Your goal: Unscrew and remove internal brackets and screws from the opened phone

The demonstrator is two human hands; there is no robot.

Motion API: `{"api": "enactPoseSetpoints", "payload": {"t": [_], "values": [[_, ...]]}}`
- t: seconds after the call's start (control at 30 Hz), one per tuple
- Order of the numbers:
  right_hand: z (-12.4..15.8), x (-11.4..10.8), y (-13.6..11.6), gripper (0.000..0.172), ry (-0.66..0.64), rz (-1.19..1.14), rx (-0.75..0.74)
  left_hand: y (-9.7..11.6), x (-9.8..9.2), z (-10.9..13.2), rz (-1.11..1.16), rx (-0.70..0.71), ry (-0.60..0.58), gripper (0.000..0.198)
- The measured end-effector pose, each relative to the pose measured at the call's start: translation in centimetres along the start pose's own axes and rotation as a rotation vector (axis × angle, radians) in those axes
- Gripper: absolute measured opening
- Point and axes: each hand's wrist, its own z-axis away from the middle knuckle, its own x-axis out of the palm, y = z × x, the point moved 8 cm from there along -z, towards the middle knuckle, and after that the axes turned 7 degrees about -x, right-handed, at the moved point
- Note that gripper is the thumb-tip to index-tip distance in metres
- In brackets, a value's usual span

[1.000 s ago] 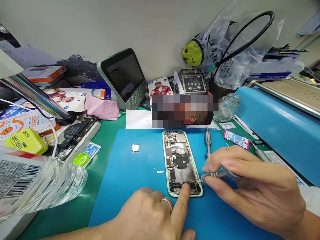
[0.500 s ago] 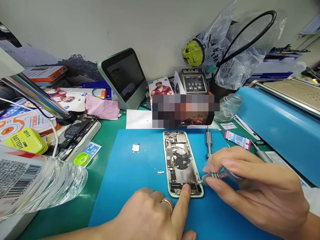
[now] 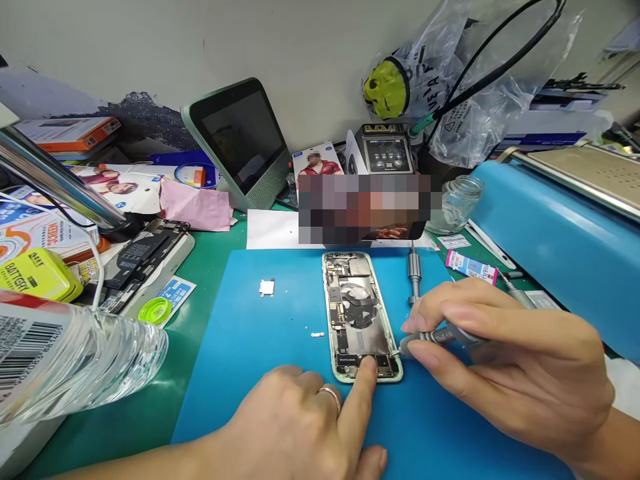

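Observation:
An opened smartphone [image 3: 363, 340] lies on the blue mat [image 3: 240, 333], its battery bay and boards bare. My left hand [image 3: 305, 420] rests at its bottom end, index finger stretched out and pressing on the dark part there; the other fingers are curled, holding nothing. My right hand [image 3: 520, 360] pinches a grey screwdriver [image 3: 443, 335] almost level. Its thin tip meets the phone's lower right edge; the exact contact is too small to make out. A small silver metal plate [image 3: 267, 287] and a tiny bracket [image 3: 317, 335] lie left of the phone.
A second screwdriver [image 3: 414, 273] lies beyond my right hand. Behind the mat stand a partly blurred phone [image 3: 395, 230], a glass jar [image 3: 455, 200] and a tablet-like display [image 3: 240, 140]. At left are a water bottle [image 3: 115, 360] and another opened phone [image 3: 143, 260]; a blue machine [image 3: 555, 247] fills the right.
The whole view has shifted slightly, so everything sits a little higher and further left. My left finger stays on the phone, and the screwdriver tip remains at its lower right edge.

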Motion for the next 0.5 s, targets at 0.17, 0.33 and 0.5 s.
{"api": "enactPoseSetpoints", "payload": {"t": [0.17, 0.33, 0.5], "values": [[-0.13, -0.15, 0.00, 0.064, -0.005, -0.004, 0.002, -0.02, 0.14, -0.05, 0.013, 0.004, -0.007, 0.051], [-0.55, -0.37, -0.17, 0.065, 0.024, 0.009, -0.007, 0.01, 0.05, 0.00, 0.014, 0.003, 0.005, 0.046], [-0.78, -0.30, -0.26, 0.071, 0.025, -0.006, 0.004, -0.03, 0.08, 0.05, 0.013, 0.001, -0.018, 0.047]]}}
